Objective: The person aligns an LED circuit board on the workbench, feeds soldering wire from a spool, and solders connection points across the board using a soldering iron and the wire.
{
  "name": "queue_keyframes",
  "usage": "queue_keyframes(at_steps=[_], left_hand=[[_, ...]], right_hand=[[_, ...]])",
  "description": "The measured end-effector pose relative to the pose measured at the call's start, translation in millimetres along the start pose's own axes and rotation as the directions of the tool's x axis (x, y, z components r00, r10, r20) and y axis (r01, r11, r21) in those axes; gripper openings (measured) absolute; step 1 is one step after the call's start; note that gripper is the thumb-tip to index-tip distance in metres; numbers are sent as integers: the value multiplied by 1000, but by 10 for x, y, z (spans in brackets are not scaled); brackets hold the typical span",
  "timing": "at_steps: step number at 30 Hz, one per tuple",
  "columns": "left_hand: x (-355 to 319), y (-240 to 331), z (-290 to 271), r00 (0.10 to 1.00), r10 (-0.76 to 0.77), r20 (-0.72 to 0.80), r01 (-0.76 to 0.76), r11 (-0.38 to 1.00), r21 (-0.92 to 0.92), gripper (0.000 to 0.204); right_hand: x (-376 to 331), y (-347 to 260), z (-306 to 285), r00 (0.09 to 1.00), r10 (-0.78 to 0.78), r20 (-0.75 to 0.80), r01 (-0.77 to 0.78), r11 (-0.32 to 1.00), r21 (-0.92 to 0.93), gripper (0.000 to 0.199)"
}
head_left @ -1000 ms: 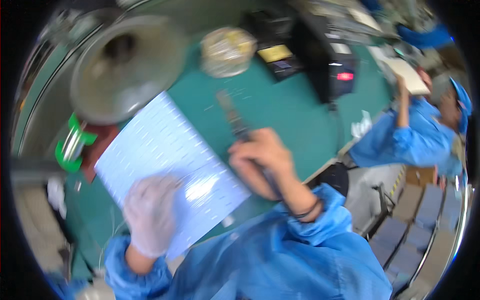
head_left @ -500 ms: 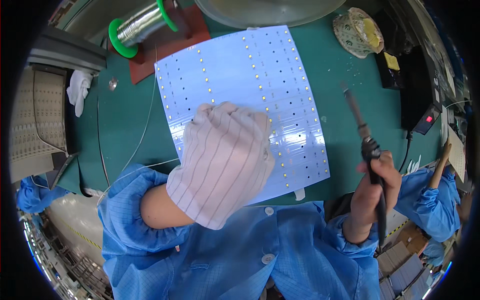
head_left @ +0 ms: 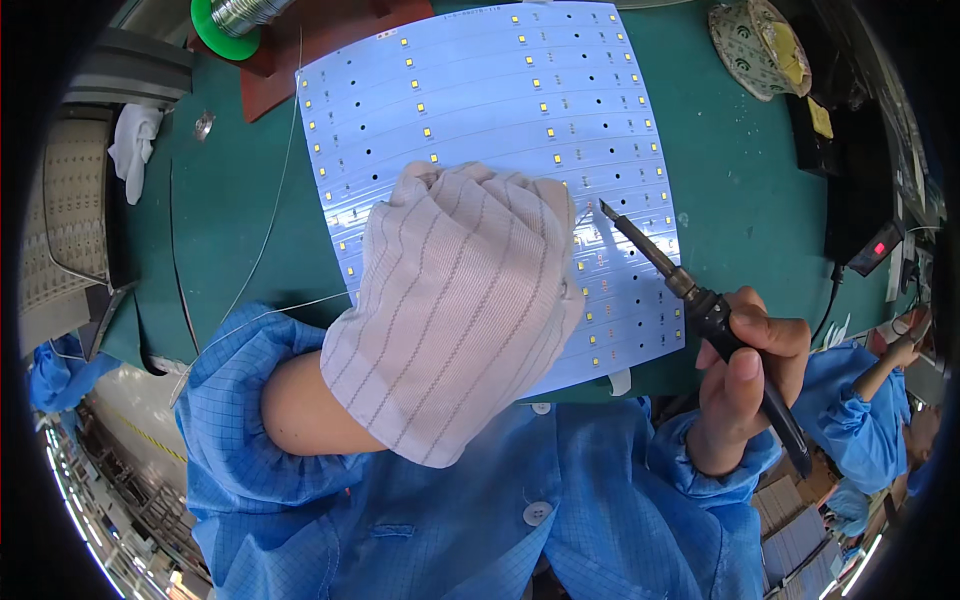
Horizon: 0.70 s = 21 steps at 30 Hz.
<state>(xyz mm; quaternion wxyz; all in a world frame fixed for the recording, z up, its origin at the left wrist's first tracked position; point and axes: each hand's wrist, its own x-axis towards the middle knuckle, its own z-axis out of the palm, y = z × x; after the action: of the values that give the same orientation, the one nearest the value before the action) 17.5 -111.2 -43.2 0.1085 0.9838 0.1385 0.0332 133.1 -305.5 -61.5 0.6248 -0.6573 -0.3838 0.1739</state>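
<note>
Green spool (head_left: 238,20), probably solder, near a board (head_left: 485,125) partly hidden by left hand (head_left: 455,310).

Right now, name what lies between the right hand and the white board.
In the head view, the soldering iron: the right hand grips its handle, and its shaft crosses green tabletop, reaching over the white board.

An electronics workshop: green bench (head_left: 745,190), soldering iron (head_left: 708,312), solder spool (head_left: 224,36), blue-clad co-worker (head_left: 862,412)
</note>
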Motion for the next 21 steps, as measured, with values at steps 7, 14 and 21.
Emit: queue_keyframes(at_steps=[7, 14, 21], left_hand=[[-13, 26, -36, 999, 3, -34, 1, 994, 110, 26], [17, 23, 4, 1000, 3, -20, -2, 996, 86, 24], [14, -2, 45, 998, 13, -57, -7, 994, 109, 20]], right_hand=[[24, 31, 4, 1000, -13, 16, 13, 1000, -7, 26], [77, 65, -13, 995, -86, 49, 88, 995, -50, 26], [139, 60, -57, 998, -38, 54, 38, 999, 1, 26]])
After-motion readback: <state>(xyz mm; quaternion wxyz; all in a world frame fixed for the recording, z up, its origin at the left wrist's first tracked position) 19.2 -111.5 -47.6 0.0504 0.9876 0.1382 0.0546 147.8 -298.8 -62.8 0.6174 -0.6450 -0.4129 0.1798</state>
